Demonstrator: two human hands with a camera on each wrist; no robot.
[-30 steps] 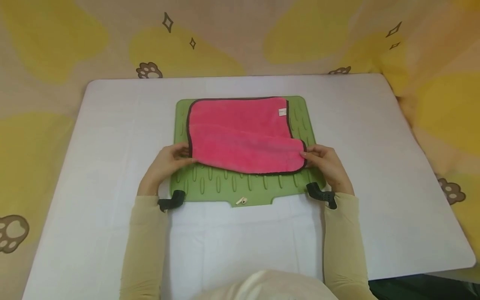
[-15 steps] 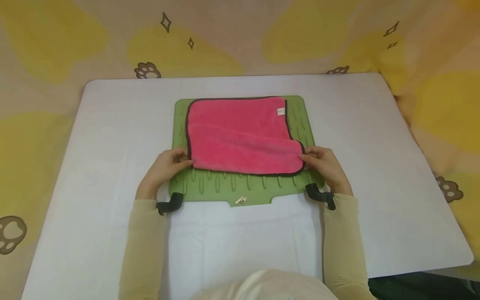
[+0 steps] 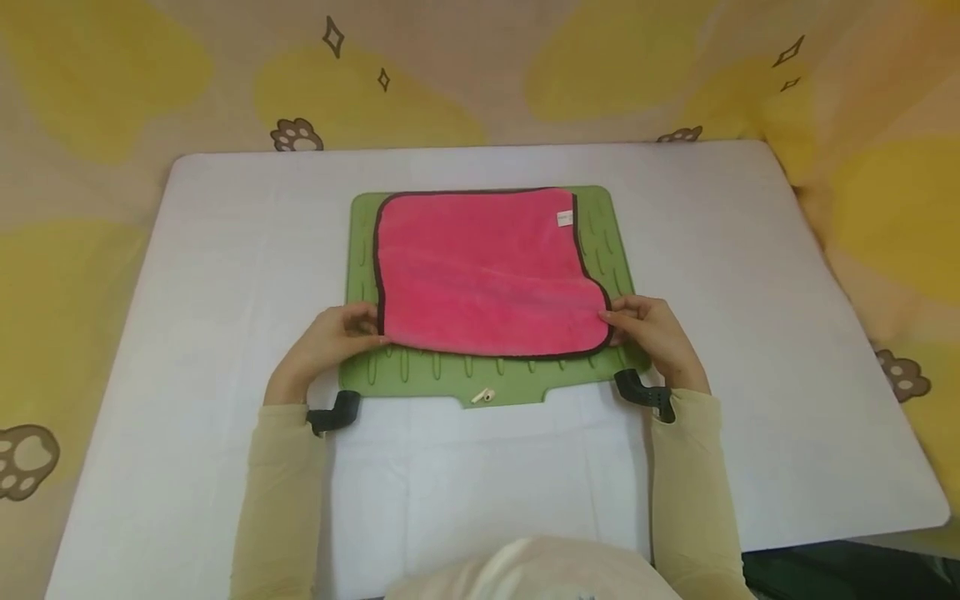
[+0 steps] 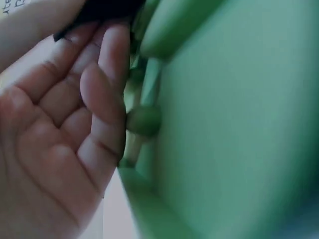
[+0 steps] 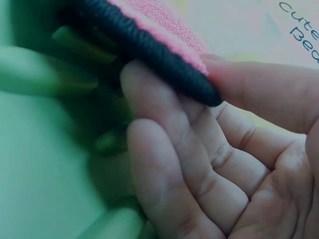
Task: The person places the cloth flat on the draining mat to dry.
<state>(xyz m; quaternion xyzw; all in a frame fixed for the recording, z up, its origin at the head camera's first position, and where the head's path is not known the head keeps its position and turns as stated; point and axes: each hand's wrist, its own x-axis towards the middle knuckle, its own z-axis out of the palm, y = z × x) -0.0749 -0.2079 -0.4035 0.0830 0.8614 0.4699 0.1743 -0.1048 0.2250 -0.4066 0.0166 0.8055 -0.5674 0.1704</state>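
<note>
A pink cloth [image 3: 480, 267] with a dark edging and a small white tag lies over a green ridged mat [image 3: 495, 385]. At its near left corner my left hand [image 3: 330, 342] pinches the edge between thumb and fingers. My right hand [image 3: 656, 333] pinches the near right corner, thumb on top and fingers beneath. In the right wrist view the dark edging [image 5: 149, 55] runs between thumb and fingers, close over the mat. The left wrist view shows my left fingers low beside the mat's raised ridges [image 4: 144, 121], with a bit of dark edging at the top.
The mat lies on a white table [image 3: 750, 350]. A small pale object [image 3: 483, 396] sits on the mat's front tab. Patterned yellow fabric [image 3: 480, 75] hangs behind and beside the table. A dark bracket shows at each wrist.
Both hands have drawn the cloth's near edge toward the person, the left more than the right. The cloth covers more of the mat, and its fold at the right has flattened out.
</note>
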